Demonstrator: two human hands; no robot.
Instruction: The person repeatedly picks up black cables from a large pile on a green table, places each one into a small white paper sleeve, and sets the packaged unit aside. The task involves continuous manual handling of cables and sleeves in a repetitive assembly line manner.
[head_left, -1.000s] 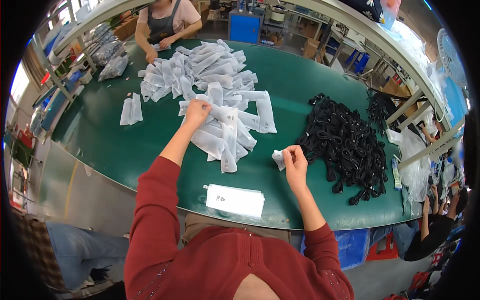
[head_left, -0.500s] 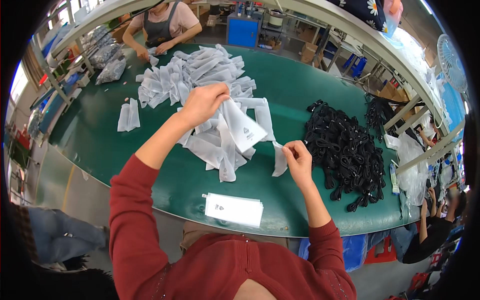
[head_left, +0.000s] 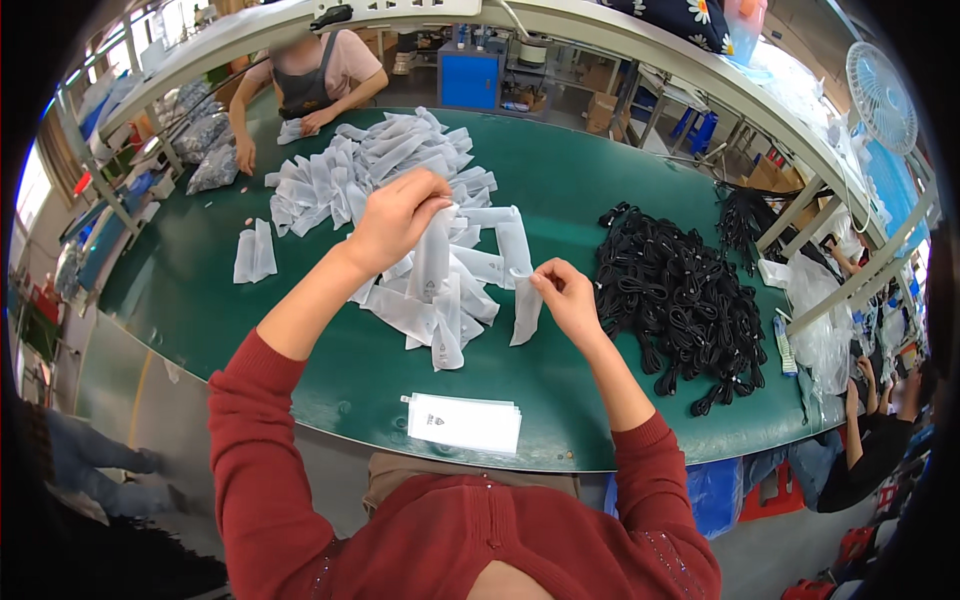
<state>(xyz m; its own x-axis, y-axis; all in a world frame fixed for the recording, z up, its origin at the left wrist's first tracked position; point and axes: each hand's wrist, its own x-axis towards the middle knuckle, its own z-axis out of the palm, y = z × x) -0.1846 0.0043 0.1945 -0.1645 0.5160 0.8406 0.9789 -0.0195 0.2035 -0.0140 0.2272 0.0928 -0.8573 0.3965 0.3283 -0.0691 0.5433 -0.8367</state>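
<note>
My left hand (head_left: 397, 222) pinches the upper end of a frosted plastic pouch (head_left: 431, 262), which hangs over a pile of similar pouches. At the right edge of that pile, my right hand (head_left: 570, 300) is closed on another frosted pouch (head_left: 525, 312), gripping it near its top between thumb and fingers. Several filled-looking pouches (head_left: 432, 318) lie loosely beneath and between my hands. Close to the table's front edge rests a flat stack of white pouches (head_left: 463, 424) with a small dark print.
A heap of coiled black cables (head_left: 685, 300) covers the right of the green table (head_left: 560, 400). The larger pouch heap (head_left: 400, 150) lies beyond my left hand, with two pouches (head_left: 255, 252) apart at left. A co-worker (head_left: 310, 80) handles pouches across the table.
The pouch in my left hand has swung from slanting outward to hanging down. My right hand has moved slightly left and up with its pouch. The co-worker's hands have moved apart.
</note>
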